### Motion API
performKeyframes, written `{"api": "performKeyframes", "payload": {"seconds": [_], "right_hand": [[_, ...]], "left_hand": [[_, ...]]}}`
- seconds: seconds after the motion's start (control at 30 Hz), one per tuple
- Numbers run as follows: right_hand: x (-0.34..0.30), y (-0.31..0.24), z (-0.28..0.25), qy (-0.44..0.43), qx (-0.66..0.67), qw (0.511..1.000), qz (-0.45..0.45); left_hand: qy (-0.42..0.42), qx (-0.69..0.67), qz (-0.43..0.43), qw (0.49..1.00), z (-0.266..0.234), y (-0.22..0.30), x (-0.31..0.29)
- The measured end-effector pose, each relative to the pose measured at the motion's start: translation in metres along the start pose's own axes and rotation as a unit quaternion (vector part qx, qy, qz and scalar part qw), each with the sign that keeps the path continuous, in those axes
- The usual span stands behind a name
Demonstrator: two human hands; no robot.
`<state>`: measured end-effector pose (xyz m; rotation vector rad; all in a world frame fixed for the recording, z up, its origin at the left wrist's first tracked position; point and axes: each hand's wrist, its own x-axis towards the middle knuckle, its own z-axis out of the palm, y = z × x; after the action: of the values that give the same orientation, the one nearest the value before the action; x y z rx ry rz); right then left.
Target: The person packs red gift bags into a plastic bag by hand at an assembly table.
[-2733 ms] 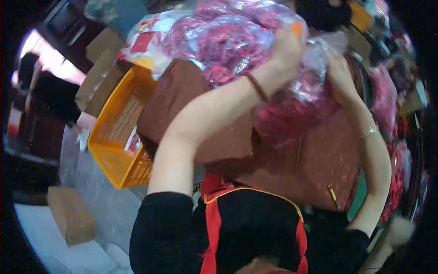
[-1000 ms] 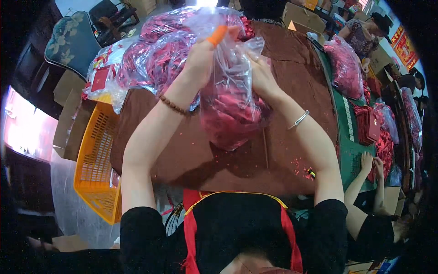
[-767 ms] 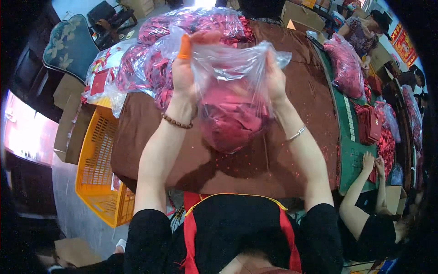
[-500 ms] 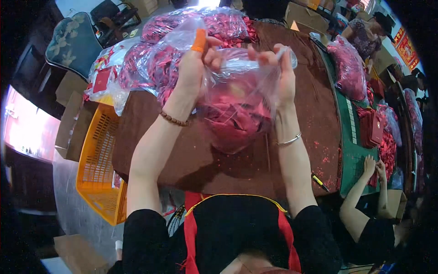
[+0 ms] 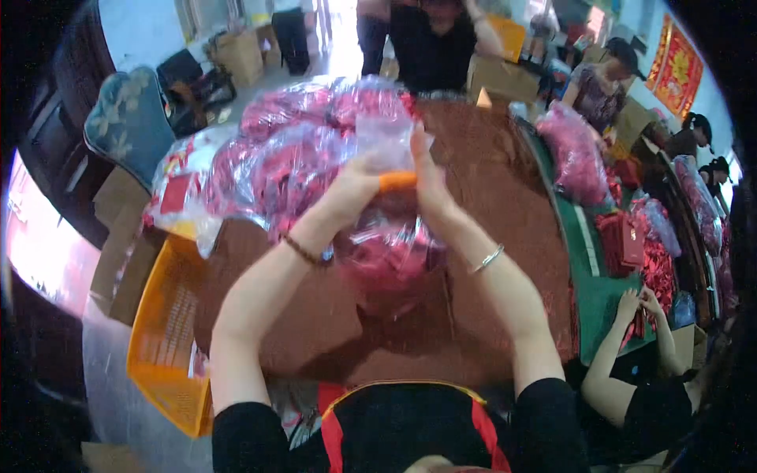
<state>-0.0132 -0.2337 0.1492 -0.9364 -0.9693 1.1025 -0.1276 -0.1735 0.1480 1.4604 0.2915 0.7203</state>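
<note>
A clear plastic bag point(image 5: 388, 264) stuffed with shiny red pieces hangs just above the brown cloth, below my hands. My left hand point(image 5: 353, 191) is closed round its gathered neck, with an orange cover point(image 5: 397, 181) on one finger. Pressed against the other side of the neck is my right hand point(image 5: 431, 195), one digit pointing up. Loose clear plastic sticks up beyond my hands. Blur and the bag hide most fingertips.
Large filled bags point(image 5: 292, 158) are heaped at the table's far left. An orange crate point(image 5: 162, 331) stands left of the brown-covered table point(image 5: 505, 229). At right, a co-worker's hands point(image 5: 637, 303) handle red pieces on a green table point(image 5: 595, 315). People stand at the back.
My hands have come together, drawing the spread bag mouth into a bunched neck. The bag sits lower in view. My view has tilted up, showing a person at the far end.
</note>
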Motion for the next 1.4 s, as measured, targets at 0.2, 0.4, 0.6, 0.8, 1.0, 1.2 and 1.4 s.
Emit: {"api": "performKeyframes", "payload": {"seconds": [0.2, 0.4, 0.6, 0.8, 1.0, 1.2, 1.4], "right_hand": [[-0.013, -0.018, 0.007, -0.034, -0.019, 0.995, 0.089], [-0.008, -0.015, -0.025, -0.230, -0.113, 0.966, -0.041], [-0.006, -0.041, -0.016, -0.266, -0.543, 0.770, -0.203], [-0.009, -0.022, -0.018, -0.191, -0.244, 0.930, -0.196], [0.006, 0.006, -0.032, -0.136, 0.158, 0.973, -0.099], [0.001, 0.011, -0.056, -0.122, 0.182, 0.968, -0.125], [-0.014, -0.013, -0.016, -0.125, -0.007, 0.987, -0.100]], "left_hand": [[0.067, -0.092, -0.036, 0.993, 0.004, 0.002, -0.002], [0.124, -0.075, -0.036, 0.989, -0.005, 0.001, -0.002], [0.157, -0.126, -0.026, 0.979, -0.010, -0.002, -0.010], [0.179, -0.117, -0.006, 0.977, 0.001, 0.009, -0.016], [0.155, -0.099, -0.029, 0.982, 0.001, 0.003, -0.017], [0.131, -0.207, -0.046, 0.968, 0.010, -0.007, -0.008], [0.065, -0.051, 0.018, 0.996, 0.007, 0.002, -0.010]]}}
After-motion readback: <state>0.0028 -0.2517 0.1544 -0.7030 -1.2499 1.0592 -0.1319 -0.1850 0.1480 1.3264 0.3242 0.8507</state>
